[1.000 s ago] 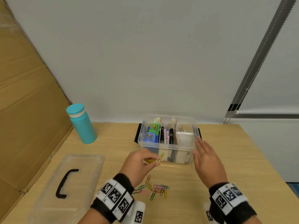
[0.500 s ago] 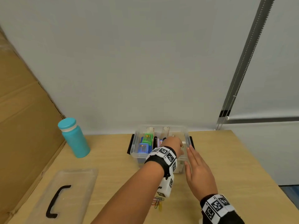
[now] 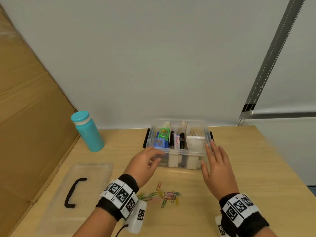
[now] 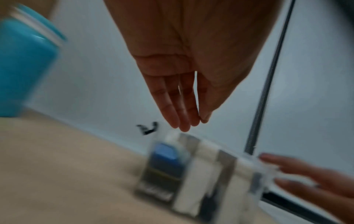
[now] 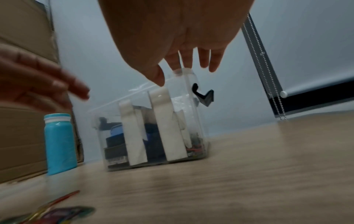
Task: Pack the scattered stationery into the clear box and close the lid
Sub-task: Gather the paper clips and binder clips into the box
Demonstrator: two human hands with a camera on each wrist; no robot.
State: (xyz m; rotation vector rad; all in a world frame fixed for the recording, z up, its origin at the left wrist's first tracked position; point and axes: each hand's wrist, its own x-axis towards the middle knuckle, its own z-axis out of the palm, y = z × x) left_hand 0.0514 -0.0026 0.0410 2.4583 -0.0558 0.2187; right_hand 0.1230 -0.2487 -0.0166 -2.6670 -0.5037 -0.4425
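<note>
The clear box (image 3: 179, 152) stands open at the table's middle back, with white dividers. It holds green and blue small cases (image 3: 161, 138), markers (image 3: 177, 141) and a white pad (image 3: 195, 142). Several coloured paper clips (image 3: 164, 196) lie loose on the table in front of it. My left hand (image 3: 156, 157) hovers empty, fingers relaxed, just before the box's front left corner; the left wrist view shows its fingers (image 4: 184, 121) straight. My right hand (image 3: 209, 156) is flat with straight fingers against the box's right front corner (image 5: 184, 78). The clear lid (image 3: 89, 175) with a black handle lies at the front left.
A teal bottle (image 3: 88, 134) stands at the back left, beside a slanted cardboard sheet (image 3: 29, 117) along the table's left edge. A white wall rises just behind the box. A blind's bead chain (image 3: 266, 65) hangs at the right. Bare table (image 3: 256, 168) extends to the right.
My left hand pinched a paper clip, reached into the box's right side, and has now drawn back empty to the front left corner. The right hand stayed at the box's right side.
</note>
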